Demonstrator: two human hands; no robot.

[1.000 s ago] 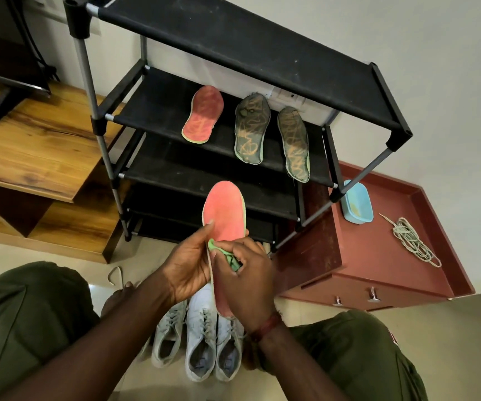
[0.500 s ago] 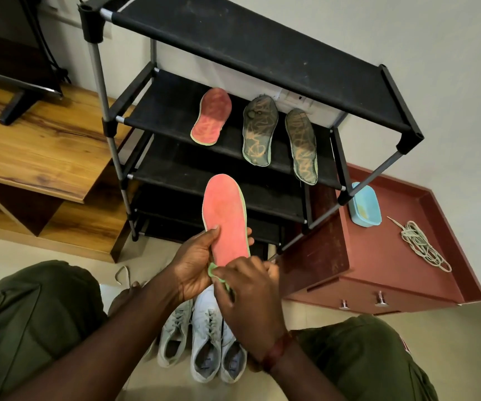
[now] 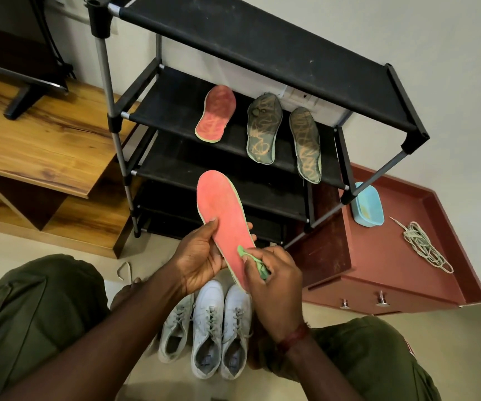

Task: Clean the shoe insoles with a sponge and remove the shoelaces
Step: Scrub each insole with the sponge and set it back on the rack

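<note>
While scrubbing heel end of insole (image 3: 222, 209): cleaning step, by the look. Held aloft above shoes (image 3: 207, 328), before rack (image 3: 175, 105); gripped at mid-length by left hand (image 3: 198, 259), rubbed with sponge (image 3: 243, 252) pinched tight in right hand (image 3: 274, 282). Next, likely: work strokes toward toe, brace against flex. Later, unlace shoes. Cannot see most of sponge, nor heel tip, behind fingers. Cannot tell wetness.

Rack shelf (image 3: 169, 111) lies open left of three insoles (image 3: 264, 128) (sneakers (image 3: 207, 328) crowd the floor (image 3: 146, 247) below).
</note>
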